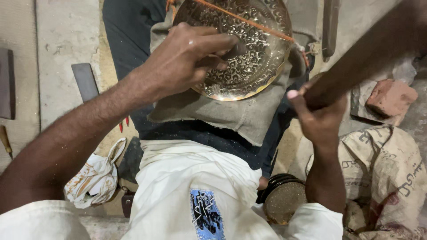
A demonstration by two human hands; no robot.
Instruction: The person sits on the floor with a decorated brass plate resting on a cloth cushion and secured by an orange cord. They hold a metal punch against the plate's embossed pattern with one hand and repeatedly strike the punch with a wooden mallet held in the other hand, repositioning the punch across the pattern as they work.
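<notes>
- View looks down from a seated person's head onto the lap and floor.
- A round brass plate (249, 53) with embossed swirling patterns rests on a grey cloth (231, 113) over the person's legs, far and centre in the scene.
- An orange cord (249, 21) runs slantwise across the plate's far part.
- The left hand (187, 58) lies on the plate's left part, fingers pinched together on a small dark tool (231, 50) pressed to the metal.
- The right hand (318, 113) is just right of the plate, fist clamped around a dark wooden stick (364, 53) that slants up to the far right.
- The hands are apart, with the plate's near right edge between them.
- A white shirt (187, 191) with a blue patch fills the near centre.
- On the floor at left: a crumpled white bag (95, 178) and a flat dark bar (85, 82).
- At right: a printed sack (382, 173), a reddish brick (391, 98), and near the right elbow a round dark dish (284, 200).
</notes>
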